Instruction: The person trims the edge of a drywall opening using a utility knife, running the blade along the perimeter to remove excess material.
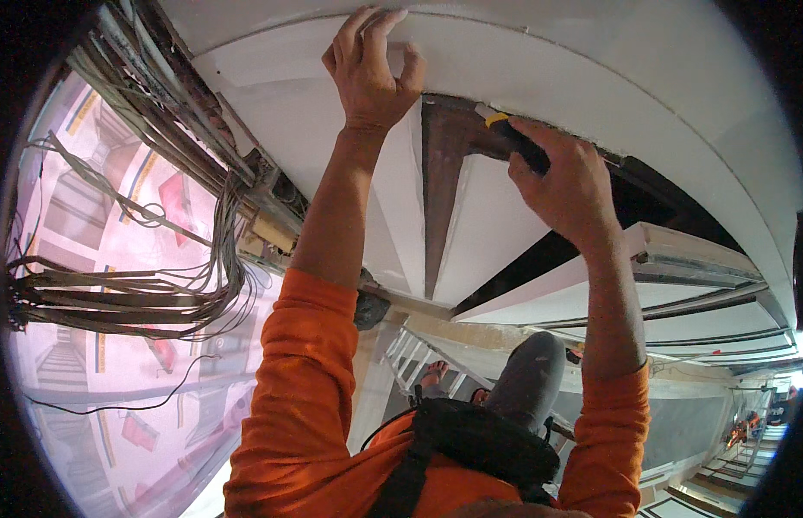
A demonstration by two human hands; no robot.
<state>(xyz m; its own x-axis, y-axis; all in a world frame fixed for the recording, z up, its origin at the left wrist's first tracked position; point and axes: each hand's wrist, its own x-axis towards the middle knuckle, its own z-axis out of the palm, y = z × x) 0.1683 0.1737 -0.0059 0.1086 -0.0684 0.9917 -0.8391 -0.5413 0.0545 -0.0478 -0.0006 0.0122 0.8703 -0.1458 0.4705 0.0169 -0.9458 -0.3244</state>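
My right hand point(572, 177) is closed round a utility knife point(525, 147) with a black handle and a yellow part near its front. The knife's tip is at the edge of the white ceiling panel point(574, 65), beside a dark gap. Up and to the left, my left hand point(373, 73) rests its bent, spread fingers against the white panel surface and holds nothing. Between my arms a brown strip point(440, 173) shows between white boards, one of them a wedge-shaped board point(488, 216).
Bundled cables point(125, 302) hang at the left before a pink printed sheet point(82, 371). A white panel point(677, 250) with a rough edge hangs at the right. Below are a ladder point(418, 354) and a black waist bag point(483, 440) on me. People stand far right.
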